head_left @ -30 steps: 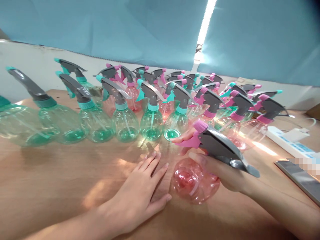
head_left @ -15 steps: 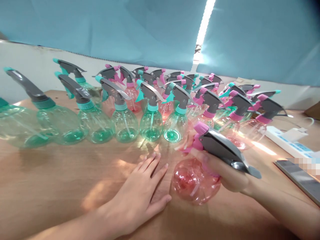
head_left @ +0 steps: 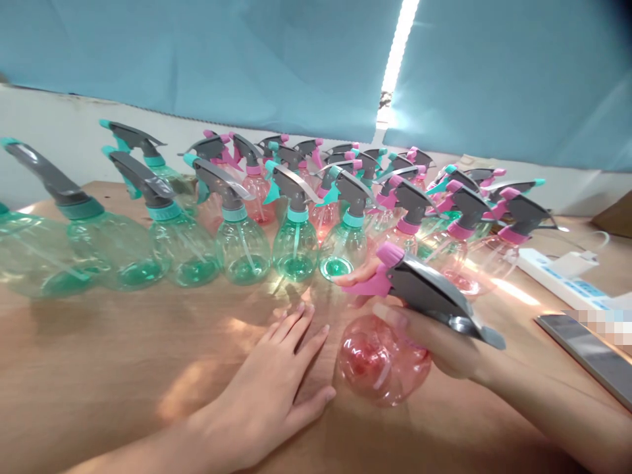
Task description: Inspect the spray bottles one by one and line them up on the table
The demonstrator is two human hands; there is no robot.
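My right hand [head_left: 434, 336] is wrapped round the neck of a pink spray bottle [head_left: 378, 368], with a finger at its pink trigger. The bottle is tilted, its see-through round base turned toward me and its grey head [head_left: 434, 289] slanting down to the right. Just left of it, my left hand [head_left: 276, 368] lies flat on the wooden table [head_left: 123, 368], fingers stretched out and holding nothing. Beyond my fingertips stands a green spray bottle [head_left: 296, 247] with a turquoise collar, in a row with several like it.
Several pink spray bottles [head_left: 457, 243] stand at the right of the row, and more pink and green ones crowd behind. A white power strip [head_left: 557, 276] and a phone [head_left: 587, 355] lie at the right. Blue cloth [head_left: 247, 66] hangs behind the table.
A finger of my right hand now shows more stretched out along the pink trigger. The whole view has shifted slightly; my left hand stays flat in place.
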